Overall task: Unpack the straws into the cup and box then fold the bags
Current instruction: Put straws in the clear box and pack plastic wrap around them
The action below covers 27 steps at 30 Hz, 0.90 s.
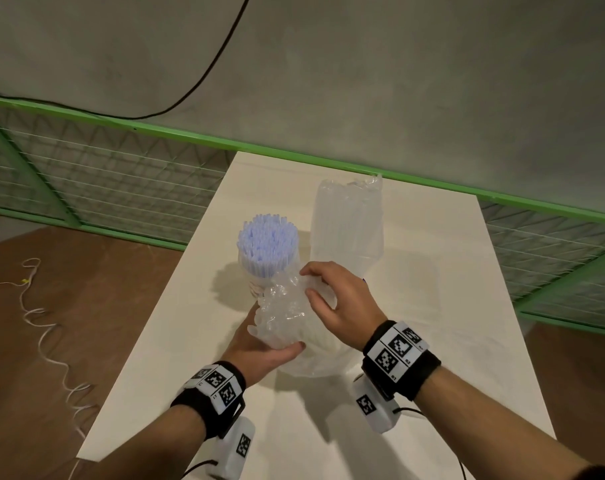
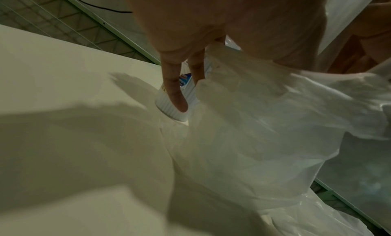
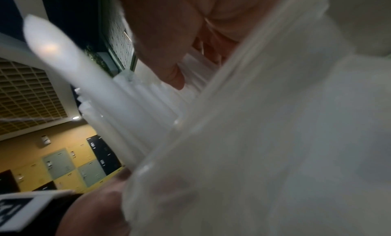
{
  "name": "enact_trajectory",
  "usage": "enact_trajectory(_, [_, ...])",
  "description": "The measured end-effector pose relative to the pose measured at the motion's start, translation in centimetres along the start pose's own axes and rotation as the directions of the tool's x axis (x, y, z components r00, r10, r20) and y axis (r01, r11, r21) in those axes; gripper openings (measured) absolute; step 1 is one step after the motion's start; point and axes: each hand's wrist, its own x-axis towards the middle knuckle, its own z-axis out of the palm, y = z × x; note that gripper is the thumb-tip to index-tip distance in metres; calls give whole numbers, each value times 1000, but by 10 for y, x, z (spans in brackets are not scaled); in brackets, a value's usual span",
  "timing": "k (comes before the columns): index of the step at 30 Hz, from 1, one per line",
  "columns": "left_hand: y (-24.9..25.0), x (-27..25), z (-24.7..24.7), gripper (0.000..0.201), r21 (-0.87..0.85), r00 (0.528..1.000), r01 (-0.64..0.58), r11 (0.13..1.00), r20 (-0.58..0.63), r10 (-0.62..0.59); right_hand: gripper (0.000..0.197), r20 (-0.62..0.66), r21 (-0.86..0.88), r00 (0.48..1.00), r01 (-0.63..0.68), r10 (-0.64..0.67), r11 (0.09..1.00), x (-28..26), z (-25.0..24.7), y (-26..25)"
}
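Crinkled clear plastic, the bag of white straws, sat at table centre, long axis running from 5 toward 11 o'clock. Your left hand cupped it from 7; your right hand gripped it from 2, nearer its mouth.

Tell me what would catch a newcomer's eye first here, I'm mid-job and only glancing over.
First, the dense bunch of pale blue plastic straws standing upright in a white ribbed cup mid-table. Next, just in front, both hands working a crinkled clear plastic bag of white straws: the left hand holds it from below, the right hand from above. Behind stands a taller clear bag.
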Motion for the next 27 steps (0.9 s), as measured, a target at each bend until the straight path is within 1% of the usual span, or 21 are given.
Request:
enact_trajectory(2, [-1, 0, 1, 66, -4, 1000, 16, 1000, 2, -16, 23, -44, -5, 998, -37, 37, 999, -1, -2, 2])
enact_trajectory(3, [-2, 0, 2, 67, -4, 1000, 24, 1000, 2, -24, 21, -45, -6, 997, -58, 57, 998, -2, -3, 3])
enact_trajectory(7, [-5, 0, 8, 71, -30, 999, 30, 999, 19, -29, 20, 16, 20, 988, -151, 151, 988, -6, -7, 6])
enact_trajectory(10, [-6, 2, 8, 71, -21, 999, 29, 999, 27, -29, 21, -28, -2, 989, -146, 146, 989, -8, -11, 11])
enact_trajectory(12, [-8, 4, 8, 72, -20, 999, 33, 999, 31, -32, 16, -65, -32, 991, -115, 113, 993, -10, -14, 14])
enact_trajectory(14, [-9, 5, 7, 73, -16, 999, 36, 999, 28, -36, 11, -46, -36, 994, -104, 102, 994, -11, -15, 15])
enact_trajectory(17, [-12, 5, 7, 77, -9, 998, 49, 999, 26, -49, 16, -10, 16, 990, -144, 144, 989, -9, -16, 16])
enact_trajectory(21, [-13, 5, 7, 78, -21, 998, 64, 998, 17, -63, 19, -131, 64, 984, -117, 124, 991, -2, -27, 12])
enact_trajectory(24, [-11, 3, 9, 71, -31, 998, 69, 997, 0, -69, 19, -213, 79, 972, -83, 98, 993, 5, -42, 4])
enact_trajectory(27, [-9, 3, 10, 69, -44, 997, 72, 996, -10, -72, 19, -270, 78, 960, -59, 78, 995, 13, -59, -3])
